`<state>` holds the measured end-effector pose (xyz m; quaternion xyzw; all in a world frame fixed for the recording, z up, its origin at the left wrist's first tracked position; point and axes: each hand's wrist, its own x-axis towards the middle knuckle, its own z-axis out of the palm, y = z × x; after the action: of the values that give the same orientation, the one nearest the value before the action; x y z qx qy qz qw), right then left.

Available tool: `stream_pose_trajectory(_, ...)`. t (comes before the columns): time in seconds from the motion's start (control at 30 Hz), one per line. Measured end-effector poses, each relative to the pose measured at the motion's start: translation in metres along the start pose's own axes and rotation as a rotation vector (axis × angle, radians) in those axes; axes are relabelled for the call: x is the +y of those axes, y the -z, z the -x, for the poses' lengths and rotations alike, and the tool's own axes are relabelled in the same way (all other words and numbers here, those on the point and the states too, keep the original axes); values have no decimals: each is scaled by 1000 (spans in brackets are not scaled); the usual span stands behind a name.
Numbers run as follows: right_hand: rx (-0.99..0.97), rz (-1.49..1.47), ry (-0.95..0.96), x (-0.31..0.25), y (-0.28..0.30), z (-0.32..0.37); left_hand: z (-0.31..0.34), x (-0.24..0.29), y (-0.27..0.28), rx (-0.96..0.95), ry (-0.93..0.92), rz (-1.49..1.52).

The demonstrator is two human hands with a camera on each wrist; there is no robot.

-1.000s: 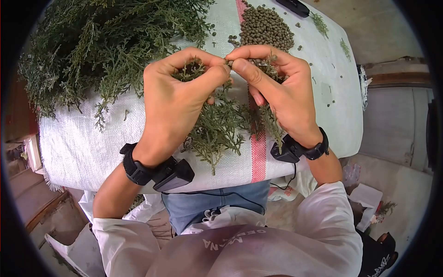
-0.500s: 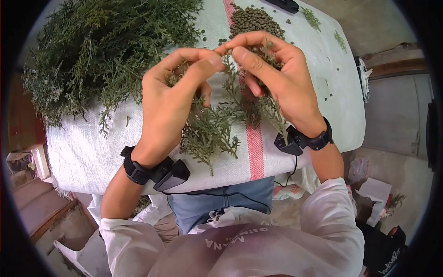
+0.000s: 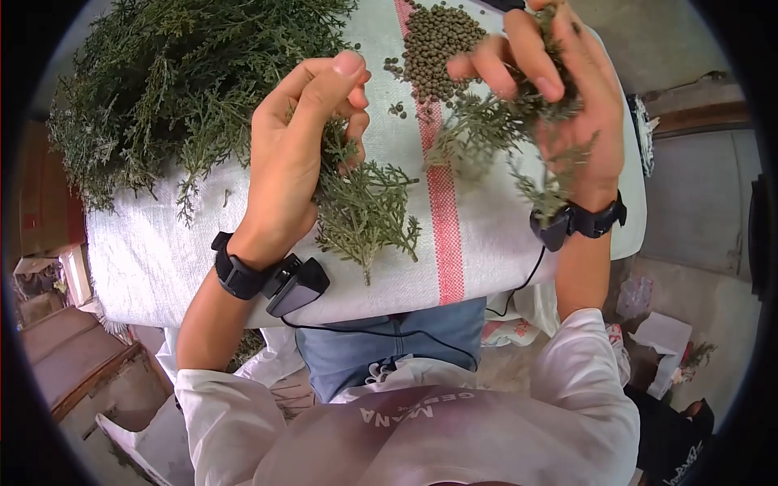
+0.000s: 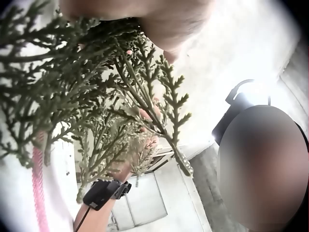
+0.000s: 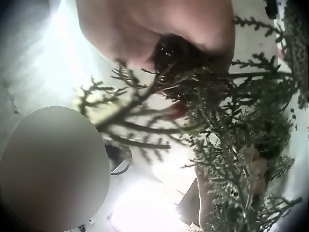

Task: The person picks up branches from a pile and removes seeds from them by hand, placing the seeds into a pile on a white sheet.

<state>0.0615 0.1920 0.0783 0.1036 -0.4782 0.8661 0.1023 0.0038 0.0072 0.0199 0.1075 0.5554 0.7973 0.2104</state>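
Note:
My left hand (image 3: 284,154) is over the middle of a white woven sack surface (image 3: 178,267), its fingers curled round a green conifer sprig (image 3: 369,215) that hangs out below the palm. Thumb tip and forefinger meet with nothing visible between them. Farther right, my right hand (image 3: 587,113) is raised and turned palm inward, gripping several conifer sprigs (image 3: 486,125) that fan out toward the left and down over the wrist. In the left wrist view the left hand's sprig (image 4: 169,111) shows close up, with a bare cut stem end.
A big heap of conifer branches (image 3: 178,89) covers the back left of the sack. Many small round brown balls (image 3: 442,49) lie piled at the back middle, a few scattered beside them. A red woven stripe (image 3: 444,219) runs front to back. Black cables trail from both wrist cameras.
The hands have parted from fingertip contact. The right hand has swung right and turned over with its sprigs; the left has stayed nearly in place, still holding its sprig.

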Motion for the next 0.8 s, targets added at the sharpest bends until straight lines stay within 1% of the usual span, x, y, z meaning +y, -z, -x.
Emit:
stream_pose_trajectory(0.03,166,122,-12,-5,-6,7,0,0,-1,3,-4,-4)
stream_pose_trajectory(0.1,45,-162,-174,-9,-3,14,2,-1,-2,6,-4,-8)
stream_pose_trajectory(0.17,-13,-309,-255,-9,2,16,4,-1,-4,-36,-14,56)
stream_pose_trajectory(0.2,-132,425,-208,-7,6,14,5,-2,-5,-54,-15,89)
stream_pose_trajectory(0.23,-189,788,-186,-4,5,15,7,-3,-7,-49,-4,89)
stream_pose_trajectory(0.27,-246,1149,-152,-2,5,16,9,-5,-10,-43,-49,31)
stream_pose_trajectory(0.33,-306,1239,-171,6,-10,20,9,-8,-15,-39,-149,-80)
stream_pose_trajectory(0.37,-333,1287,-177,8,-13,22,9,-10,-15,-44,-146,-80)
stream_pose_trajectory(0.4,-333,1287,-174,10,-12,22,8,-12,-14,-44,-170,-102)
stream_pose_trajectory(0.5,-256,1087,-10,20,-4,24,9,-12,-10,-33,-226,-146)
stream_pose_trajectory(0.53,-257,1089,-2,19,-2,23,11,-10,-9,-37,-137,-78)
stream_pose_trajectory(0.6,-160,954,-120,13,5,20,14,-4,-7,-54,36,54)
stream_pose_trajectory(0.67,-110,885,-165,9,7,14,12,-1,-3,-70,34,73)
stream_pose_trajectory(0.77,-48,692,-277,1,6,9,12,0,-2,-91,59,124)
stream_pose_trajectory(0.8,-46,694,-275,3,8,8,14,2,-6,-75,27,44)
